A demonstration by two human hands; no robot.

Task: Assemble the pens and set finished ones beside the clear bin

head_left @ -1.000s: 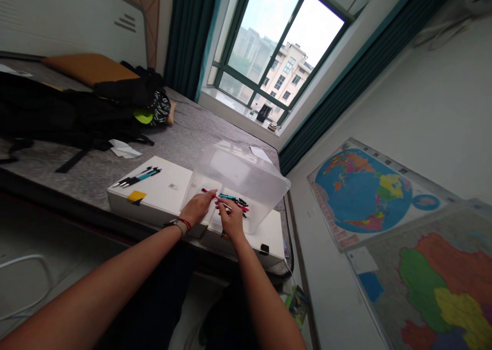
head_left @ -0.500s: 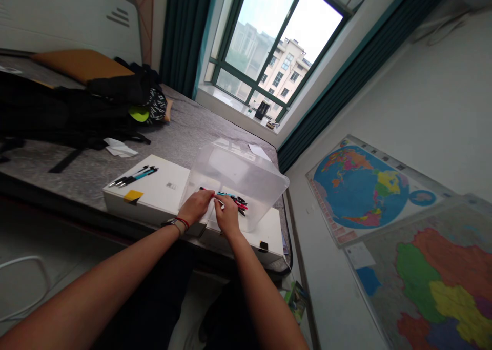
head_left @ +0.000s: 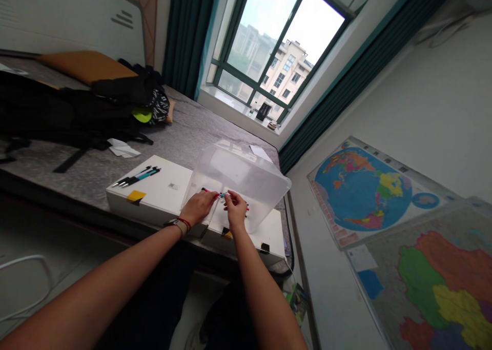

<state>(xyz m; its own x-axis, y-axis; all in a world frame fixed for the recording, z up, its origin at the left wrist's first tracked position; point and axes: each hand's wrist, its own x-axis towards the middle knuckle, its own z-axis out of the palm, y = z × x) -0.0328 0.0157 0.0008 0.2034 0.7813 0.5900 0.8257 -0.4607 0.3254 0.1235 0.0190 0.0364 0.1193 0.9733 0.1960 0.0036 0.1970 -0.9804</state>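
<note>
A clear plastic box (head_left: 246, 178) stands on two flat white boxes (head_left: 161, 188) at the bed's near edge. Several red, teal and black pens (head_left: 215, 192) lie inside it. My left hand (head_left: 198, 206) rests at the box's near wall, fingers curled on the end of a red pen. My right hand (head_left: 235, 209) is inside the box, fingers pinched on a pen. Three more pens (head_left: 138, 176) lie loose on the left white box. A watch and red cord sit on my left wrist.
A black backpack (head_left: 69, 117) and an orange pillow (head_left: 86, 65) lie on the grey bed (head_left: 184, 135). Crumpled white paper (head_left: 123, 148) is near the bag. World map posters (head_left: 365, 191) hang on the right wall. A window (head_left: 277, 53) is ahead.
My right hand has moved a little farther into the clear box and lifted onto the pens. My left hand has stayed at the box's near wall.
</note>
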